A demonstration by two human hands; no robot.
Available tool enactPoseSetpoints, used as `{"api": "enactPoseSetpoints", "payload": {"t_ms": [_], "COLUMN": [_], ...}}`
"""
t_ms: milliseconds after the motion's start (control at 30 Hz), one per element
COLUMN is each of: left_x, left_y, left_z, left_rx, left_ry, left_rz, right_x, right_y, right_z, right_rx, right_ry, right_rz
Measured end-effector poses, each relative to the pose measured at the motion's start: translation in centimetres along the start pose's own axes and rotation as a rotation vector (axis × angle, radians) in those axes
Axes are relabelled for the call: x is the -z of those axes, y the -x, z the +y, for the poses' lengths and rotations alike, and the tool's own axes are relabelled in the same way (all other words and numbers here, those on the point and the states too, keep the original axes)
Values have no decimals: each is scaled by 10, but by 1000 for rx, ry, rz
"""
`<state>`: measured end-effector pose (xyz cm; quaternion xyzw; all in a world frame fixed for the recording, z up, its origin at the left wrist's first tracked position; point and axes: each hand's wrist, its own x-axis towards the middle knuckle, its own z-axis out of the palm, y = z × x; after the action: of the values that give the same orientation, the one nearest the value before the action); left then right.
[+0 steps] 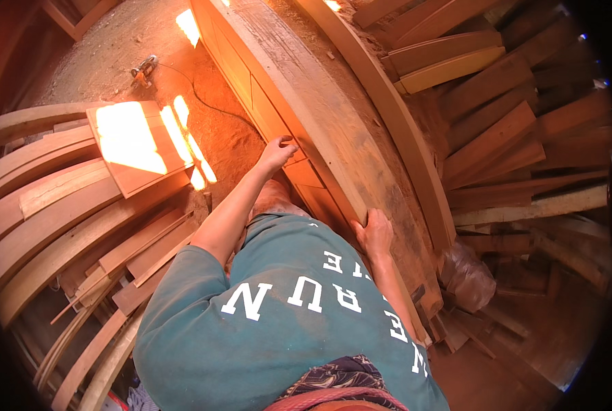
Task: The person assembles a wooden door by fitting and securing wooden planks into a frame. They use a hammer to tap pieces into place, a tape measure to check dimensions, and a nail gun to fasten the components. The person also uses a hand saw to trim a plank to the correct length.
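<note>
A long wooden board stands on edge in front of me, with dark lines across its face. Close to that face is my left hand, its fingers curled and pinched together; anything between them is too small to make out. My right hand grips the board's upper edge farther down, thumb on the near side and fingers over the top. Right behind the board runs a thick, worn wooden beam.
At left, a flat wooden panel lies on stacked curved planks. A corded power tool rests on the dusty floor, its cable reaching the board. Beyond the beam are a curved timber, piled offcuts and a clear plastic bag.
</note>
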<state>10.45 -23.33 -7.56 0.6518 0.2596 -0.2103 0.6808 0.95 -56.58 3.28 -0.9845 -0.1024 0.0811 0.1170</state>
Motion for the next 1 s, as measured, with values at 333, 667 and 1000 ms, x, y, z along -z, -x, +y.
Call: {"api": "enactPoseSetpoints", "payload": {"t_ms": [333, 667, 1000], "left_x": [-20, -100, -126], "left_y": [12, 53, 40], "left_z": [30, 69, 91], "left_rx": [-349, -1212, -1075], "left_ry": [-527, -1478, -1670], "left_rz": [169, -530, -697], "right_x": [-18, -16, 17], "right_y": [5, 32, 199], "right_z": [-10, -13, 2], "right_rx": [-33, -234, -1019], "right_ry": [-23, -50, -214], "right_rz": [174, 195, 964]}}
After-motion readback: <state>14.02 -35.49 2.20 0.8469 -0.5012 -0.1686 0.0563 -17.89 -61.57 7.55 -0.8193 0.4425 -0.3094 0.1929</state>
